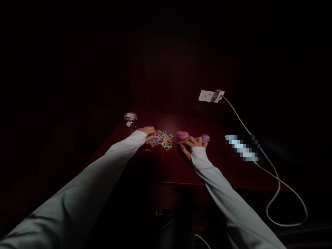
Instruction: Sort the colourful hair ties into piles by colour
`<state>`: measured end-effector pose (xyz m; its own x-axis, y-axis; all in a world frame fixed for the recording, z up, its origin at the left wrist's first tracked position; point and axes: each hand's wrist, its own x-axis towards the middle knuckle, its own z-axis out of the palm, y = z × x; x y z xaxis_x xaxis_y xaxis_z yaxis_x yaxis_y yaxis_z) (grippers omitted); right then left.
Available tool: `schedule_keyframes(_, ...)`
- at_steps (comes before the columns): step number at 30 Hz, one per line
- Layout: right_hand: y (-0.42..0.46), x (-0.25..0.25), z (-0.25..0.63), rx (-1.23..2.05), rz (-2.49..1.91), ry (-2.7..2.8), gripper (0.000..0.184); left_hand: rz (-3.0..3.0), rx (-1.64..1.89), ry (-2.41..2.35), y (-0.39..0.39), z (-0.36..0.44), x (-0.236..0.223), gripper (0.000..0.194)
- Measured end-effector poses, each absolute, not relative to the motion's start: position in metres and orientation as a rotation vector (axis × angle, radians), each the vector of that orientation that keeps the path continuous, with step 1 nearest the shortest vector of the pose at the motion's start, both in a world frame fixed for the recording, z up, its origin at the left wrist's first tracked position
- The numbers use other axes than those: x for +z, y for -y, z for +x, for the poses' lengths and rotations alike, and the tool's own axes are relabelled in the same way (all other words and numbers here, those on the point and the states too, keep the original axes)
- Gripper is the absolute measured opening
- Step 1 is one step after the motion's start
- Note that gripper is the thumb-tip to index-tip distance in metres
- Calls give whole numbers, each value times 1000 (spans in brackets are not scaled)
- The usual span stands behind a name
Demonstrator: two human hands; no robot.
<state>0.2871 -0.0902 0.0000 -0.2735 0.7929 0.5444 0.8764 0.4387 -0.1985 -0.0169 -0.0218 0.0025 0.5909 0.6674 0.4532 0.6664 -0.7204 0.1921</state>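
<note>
A heap of small pastel rings [162, 139] in pink, yellow, blue and orange lies on the dark red table [228, 173]. My left hand [148, 132] rests at the heap's left edge with its fingers curled down into the rings. My right hand [193, 142] lies to the right of the heap, a finger stretched left toward it. A pink bunch [183, 134] sits just above that finger, and a purple bunch [206, 138] lies by the hand's right side. Both arms wear pale long sleeves.
A small clear round container [130, 119] with pink pieces stands at the table's far left. A white wall socket with a plug [211, 95] feeds a white cable [275, 180] that loops off the right. A blurred-out object [242, 148] lies right of my hands. Surroundings are dark.
</note>
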Motion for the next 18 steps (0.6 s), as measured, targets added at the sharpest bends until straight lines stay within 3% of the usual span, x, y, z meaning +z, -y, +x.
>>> schedule_keyframes(10, 84, 4, 223, 3, -1516, 2023, 20, 2630, 970, -1105, 25, -8, 1, 25)
schedule_keyframes(18, 74, 2, 209, 91, -1497, 1973, 33, 2560, 955, -1130, 25, 2, -1, 27)
